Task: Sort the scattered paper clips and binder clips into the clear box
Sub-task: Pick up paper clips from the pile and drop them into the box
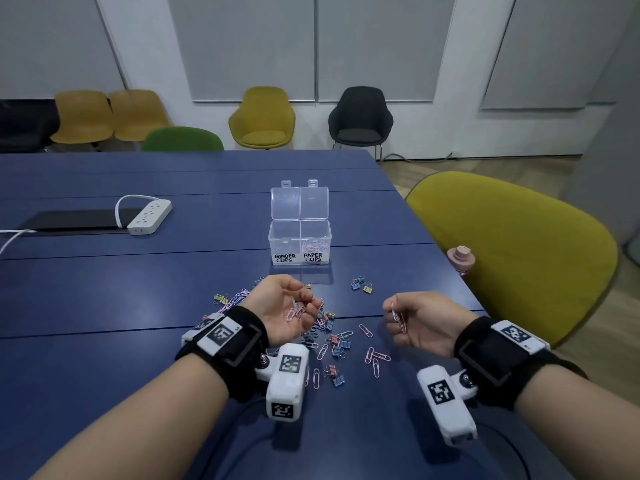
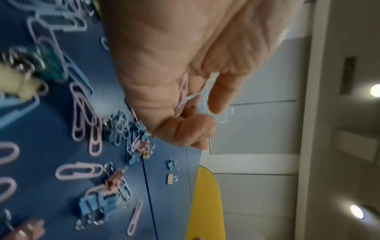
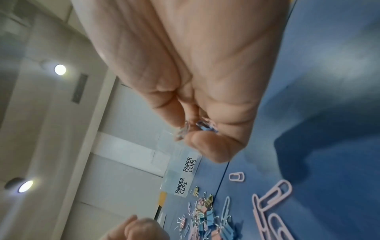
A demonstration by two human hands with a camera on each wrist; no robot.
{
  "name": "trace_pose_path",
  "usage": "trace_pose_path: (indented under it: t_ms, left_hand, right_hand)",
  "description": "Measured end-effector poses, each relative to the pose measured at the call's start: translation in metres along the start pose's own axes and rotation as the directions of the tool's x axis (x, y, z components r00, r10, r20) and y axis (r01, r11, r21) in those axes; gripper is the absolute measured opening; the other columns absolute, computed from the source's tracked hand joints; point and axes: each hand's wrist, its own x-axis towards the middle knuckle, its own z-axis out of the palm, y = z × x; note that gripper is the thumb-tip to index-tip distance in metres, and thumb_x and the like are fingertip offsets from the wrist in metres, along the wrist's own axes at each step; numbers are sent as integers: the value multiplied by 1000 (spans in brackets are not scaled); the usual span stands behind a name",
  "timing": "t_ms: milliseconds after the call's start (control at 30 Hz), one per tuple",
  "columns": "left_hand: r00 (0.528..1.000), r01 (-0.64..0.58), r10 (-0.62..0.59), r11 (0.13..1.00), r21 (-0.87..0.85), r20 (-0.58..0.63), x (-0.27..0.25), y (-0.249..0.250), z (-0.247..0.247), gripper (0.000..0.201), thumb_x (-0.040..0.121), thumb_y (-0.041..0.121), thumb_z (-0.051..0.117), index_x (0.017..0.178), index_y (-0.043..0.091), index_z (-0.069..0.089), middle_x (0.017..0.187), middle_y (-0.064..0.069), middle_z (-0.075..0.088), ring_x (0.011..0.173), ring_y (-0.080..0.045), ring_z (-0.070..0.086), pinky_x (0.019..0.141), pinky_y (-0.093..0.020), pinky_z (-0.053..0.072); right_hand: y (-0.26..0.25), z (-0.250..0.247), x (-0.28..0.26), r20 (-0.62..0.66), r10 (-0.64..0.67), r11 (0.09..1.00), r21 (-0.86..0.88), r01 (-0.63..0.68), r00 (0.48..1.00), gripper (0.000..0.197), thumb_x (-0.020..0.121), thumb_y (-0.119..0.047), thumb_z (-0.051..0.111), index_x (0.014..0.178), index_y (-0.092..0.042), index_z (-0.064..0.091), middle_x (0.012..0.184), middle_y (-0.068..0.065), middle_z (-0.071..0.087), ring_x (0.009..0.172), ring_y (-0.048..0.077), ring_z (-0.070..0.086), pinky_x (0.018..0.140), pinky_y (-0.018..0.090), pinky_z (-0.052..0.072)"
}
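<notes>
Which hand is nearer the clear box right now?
Left. The left hand is just in front of the clear box, slightly to its left; the right hand is farther right and nearer the person.

Both forearms are bare, no sleeves. Each wrist wears a wide black strap [image 1: 239,336] with a flat white plate bearing a black-and-white square marker [image 1: 221,333]. Below each wrist hangs a white boxy camera housing [image 1: 287,382] with similar markers on its faces, fixed by a silver screw [image 1: 265,359]. A black cable [image 1: 242,410] trails from the left unit.
</notes>
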Motion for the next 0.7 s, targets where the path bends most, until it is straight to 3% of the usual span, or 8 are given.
trace_pose_path:
  t_ms: [67,167,267,400,567,700]
  left_hand:
    - [999,18,-10,984,178,-46,-5,0,-3,31,94,25,42,67,10,47,59,-5,50,41,-11,41,32,-16,31]
    - [986,-6,88,872,490,-144,-7,-6,-6,39,101,33,38,68,15,47,47,4,40,30,-5,26,29,-11,16]
    - [977,62,98,723,688,-191,-10,-11,-9,32,100,22,35,72,15,50,46,4,38,31,-6,22,33,-10,15]
    - [969,147,57,654,742,-241,-11,-14,-12,27,87,5,30,78,12,55,55,1,47,43,-10,30,34,-13,15]
    - [961,127,79,725,677,-264,-18,-16,-5,30,86,-5,24,86,3,52,64,-7,40,47,-11,32,29,-13,19]
    - [975,124,-25,886,447,-221,-26,-17,-4,25,91,-6,23,91,0,47,61,-4,36,37,-9,35,28,-14,18]
  right_hand:
    - [-2,0,-4,4,39,992,122,-40,999,25,88,-4,35,69,-8,50,62,8,44,51,18,42,41,23,33]
    - [0,1,-7,-21,54,993,108,-52,998,26,89,-5,36,65,-9,47,60,8,46,47,16,42,40,23,31]
    - [5,1,-8,8,43,998,38,-44,999,25,92,-3,38,70,-10,47,59,4,43,45,12,39,41,21,28]
    - [9,0,-7,15,37,999,15,-37,999,29,91,11,29,82,-3,52,59,6,45,46,12,43,38,19,33]
    - [11,1,-7,-67,19,998,-56,-23,998,36,86,21,21,84,2,52,63,11,45,48,15,47,38,20,37]
    - [11,5,-11,-124,21,998,-64,-29,992,32,85,15,24,81,2,53,63,11,44,50,17,46,37,21,38]
